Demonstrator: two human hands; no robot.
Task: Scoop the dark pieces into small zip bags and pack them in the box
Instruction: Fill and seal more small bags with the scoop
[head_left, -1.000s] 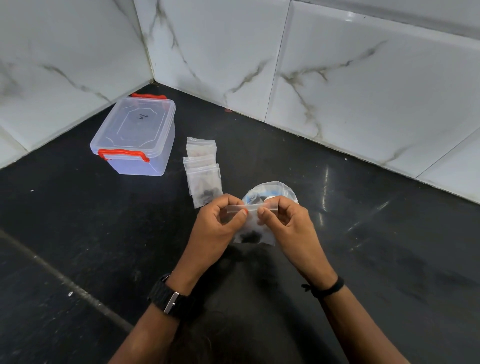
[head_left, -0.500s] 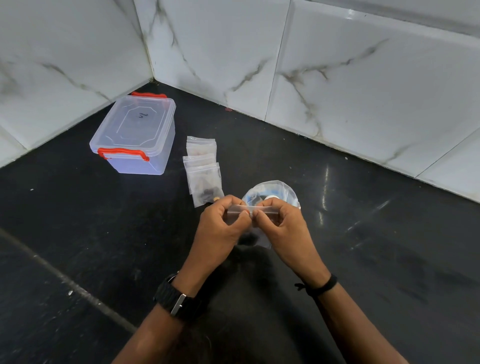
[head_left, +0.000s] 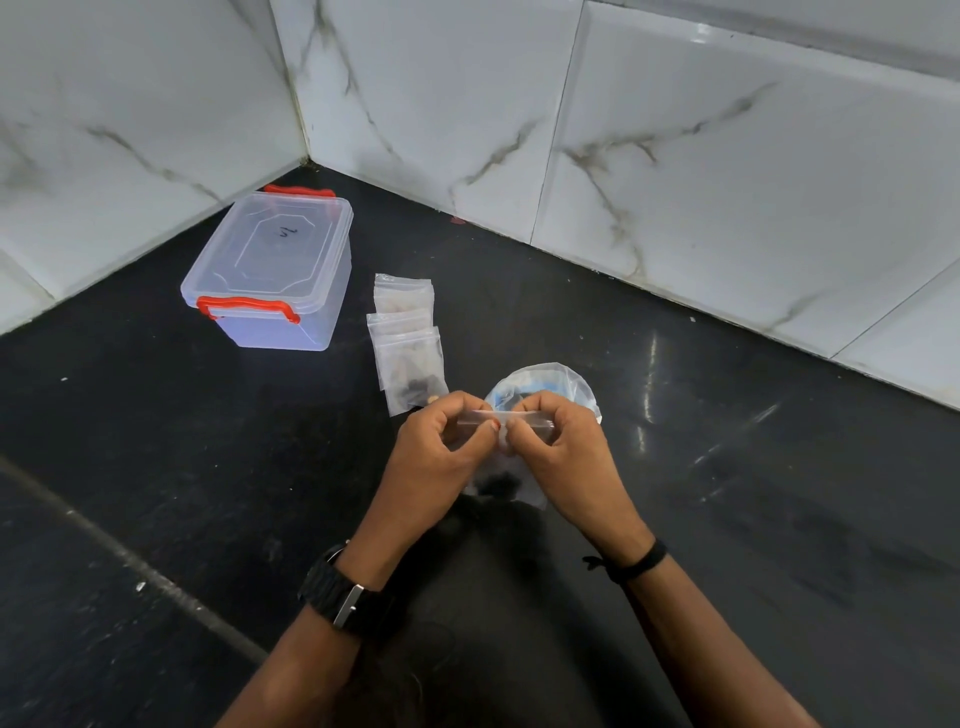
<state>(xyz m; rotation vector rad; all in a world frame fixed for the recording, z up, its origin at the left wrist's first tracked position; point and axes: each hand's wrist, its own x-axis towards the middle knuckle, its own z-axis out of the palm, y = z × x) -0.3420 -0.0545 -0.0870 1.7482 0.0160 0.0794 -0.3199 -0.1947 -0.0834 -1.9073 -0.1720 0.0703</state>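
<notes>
Both thumbs have met mid-seal, left hand (head_left: 435, 457) and right hand (head_left: 566, 457) pinching the zip bag (head_left: 524, 419), hiding the round container (head_left: 576, 387).

The box (head_left: 270, 270) is clear, smooth plastic with glossy red clasps, and the small bags (head_left: 408, 343) are thin see-through film. The dark stone floor (head_left: 156, 467) has a dull sheen; the veined white wall tiles (head_left: 727, 182) are glossy.

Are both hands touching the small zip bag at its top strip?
Touching. The head view shows the left hand and the right hand both pinching the top strip of the small zip bag, thumbs meeting near its middle.
</notes>
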